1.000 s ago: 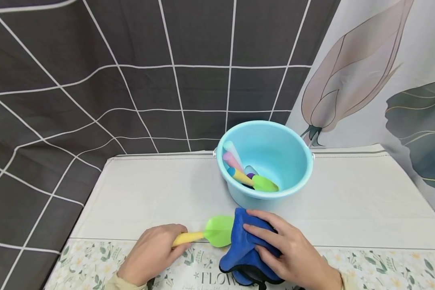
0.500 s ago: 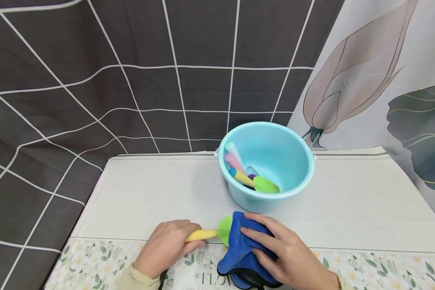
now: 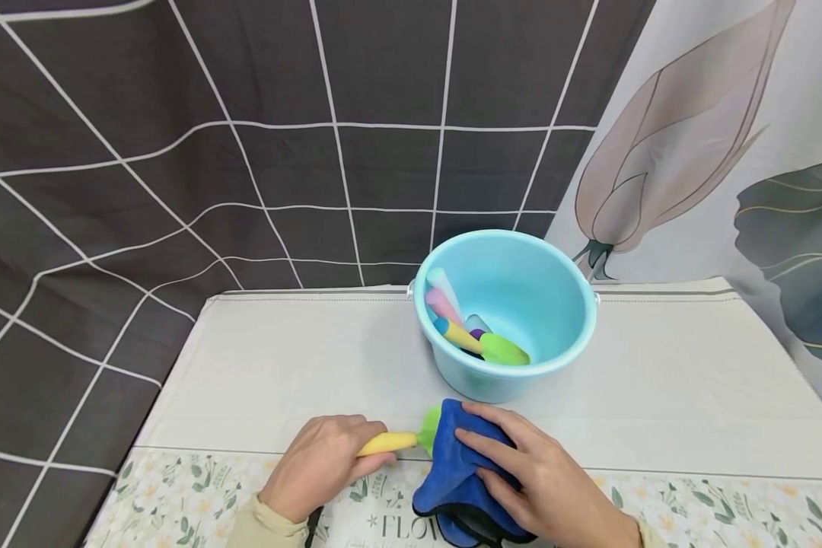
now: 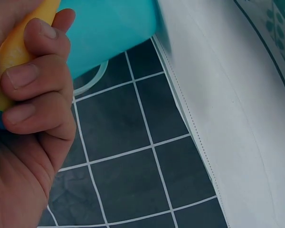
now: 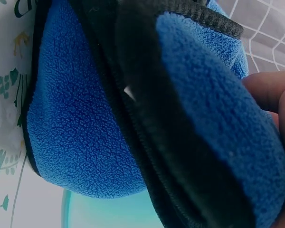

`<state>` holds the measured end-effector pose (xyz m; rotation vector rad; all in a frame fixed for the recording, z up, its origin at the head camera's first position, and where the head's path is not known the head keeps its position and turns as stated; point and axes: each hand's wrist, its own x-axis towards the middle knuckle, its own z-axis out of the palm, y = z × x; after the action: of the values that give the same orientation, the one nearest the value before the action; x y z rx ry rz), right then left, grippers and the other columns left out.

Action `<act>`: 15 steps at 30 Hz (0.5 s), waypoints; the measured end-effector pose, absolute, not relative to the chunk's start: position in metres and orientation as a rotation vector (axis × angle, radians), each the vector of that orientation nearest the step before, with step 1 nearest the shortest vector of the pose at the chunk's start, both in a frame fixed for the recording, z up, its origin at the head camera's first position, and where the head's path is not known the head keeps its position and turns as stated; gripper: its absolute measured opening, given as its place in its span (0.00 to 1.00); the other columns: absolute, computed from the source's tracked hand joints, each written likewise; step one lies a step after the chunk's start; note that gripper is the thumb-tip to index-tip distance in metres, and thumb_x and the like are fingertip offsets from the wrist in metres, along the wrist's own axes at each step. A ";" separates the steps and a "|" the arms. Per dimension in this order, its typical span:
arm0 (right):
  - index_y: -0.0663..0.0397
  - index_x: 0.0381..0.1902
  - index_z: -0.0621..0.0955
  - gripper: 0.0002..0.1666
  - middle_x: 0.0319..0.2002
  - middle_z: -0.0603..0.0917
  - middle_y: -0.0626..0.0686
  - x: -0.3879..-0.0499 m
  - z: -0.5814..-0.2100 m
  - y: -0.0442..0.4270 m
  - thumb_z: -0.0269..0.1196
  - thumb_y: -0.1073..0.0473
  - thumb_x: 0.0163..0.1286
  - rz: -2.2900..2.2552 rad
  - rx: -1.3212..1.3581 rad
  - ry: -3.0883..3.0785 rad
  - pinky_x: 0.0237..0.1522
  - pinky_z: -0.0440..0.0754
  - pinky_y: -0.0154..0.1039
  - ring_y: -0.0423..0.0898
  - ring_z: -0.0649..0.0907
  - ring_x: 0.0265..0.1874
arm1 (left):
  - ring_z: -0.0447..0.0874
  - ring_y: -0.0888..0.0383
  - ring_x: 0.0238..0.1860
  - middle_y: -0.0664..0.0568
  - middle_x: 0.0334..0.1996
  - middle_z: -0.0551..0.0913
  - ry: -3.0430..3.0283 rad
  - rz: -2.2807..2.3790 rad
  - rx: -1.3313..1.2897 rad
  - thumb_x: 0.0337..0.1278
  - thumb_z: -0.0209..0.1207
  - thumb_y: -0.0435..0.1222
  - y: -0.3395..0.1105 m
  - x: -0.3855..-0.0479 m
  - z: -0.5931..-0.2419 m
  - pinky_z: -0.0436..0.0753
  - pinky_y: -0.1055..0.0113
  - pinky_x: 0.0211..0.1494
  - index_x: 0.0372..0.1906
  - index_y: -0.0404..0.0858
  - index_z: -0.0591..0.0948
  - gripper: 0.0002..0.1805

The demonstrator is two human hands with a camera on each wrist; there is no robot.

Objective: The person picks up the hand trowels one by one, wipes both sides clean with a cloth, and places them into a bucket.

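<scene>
My left hand [image 3: 329,464] grips the yellow handle of a small toy shovel [image 3: 393,442] with a light green blade. In the left wrist view, curled fingers [image 4: 40,76] wrap the yellow handle, which has a dark blue end. A folded blue towel [image 3: 460,468] with black edging covers most of the blade; only a green strip by the handle shows. My right hand [image 3: 551,479] holds this towel from the right, fingers spread over its top. Seen from the right wrist, the towel's plush folds [image 5: 85,109] fill the view, and the blade is hidden.
A light blue bucket [image 3: 578,339] stands just beyond the towel. Inside it lie several toy tools, among them a shovel with a yellow handle [image 3: 460,335] and green blade, and a pink handle [image 3: 442,303]. A dark checked curtain [image 3: 267,167] hangs behind the white table [image 3: 281,358].
My left hand has moved right with the shovel, and more of the green blade has gone under the towel. The right hand and towel stay in nearly the same place.
</scene>
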<state>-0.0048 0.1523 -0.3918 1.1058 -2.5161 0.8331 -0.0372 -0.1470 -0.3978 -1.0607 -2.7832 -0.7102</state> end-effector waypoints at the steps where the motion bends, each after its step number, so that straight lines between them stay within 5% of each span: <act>1: 0.44 0.65 0.79 0.23 0.70 0.70 0.50 -0.005 -0.392 0.152 0.61 0.49 0.75 0.828 1.107 -2.518 0.65 0.64 0.26 0.50 0.76 0.64 | 0.62 0.74 0.19 0.68 0.19 0.71 -2.782 -0.712 -1.062 0.57 0.69 0.47 -0.147 -0.037 -0.398 0.66 0.78 0.23 0.31 0.46 0.84 0.10; 7: 0.43 0.65 0.79 0.23 0.70 0.69 0.49 -0.004 -0.394 0.153 0.58 0.47 0.76 0.776 1.111 -2.556 0.62 0.72 0.30 0.49 0.76 0.64 | 0.61 0.74 0.19 0.68 0.19 0.70 -2.761 -0.705 -1.058 0.55 0.71 0.47 -0.146 -0.037 -0.399 0.66 0.79 0.24 0.31 0.47 0.84 0.10; 15: 0.43 0.65 0.79 0.28 0.71 0.69 0.49 -0.005 -0.395 0.152 0.69 0.54 0.67 0.749 1.119 -2.609 0.52 0.83 0.47 0.48 0.76 0.64 | 0.61 0.75 0.19 0.69 0.19 0.70 -2.732 -0.723 -1.071 0.54 0.72 0.46 -0.145 -0.036 -0.400 0.64 0.81 0.24 0.31 0.47 0.84 0.09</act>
<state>-0.0045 0.1524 -0.3949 1.1187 -2.6095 0.7489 -0.0363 -0.1446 -0.3996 -1.0708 -2.7318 -0.7227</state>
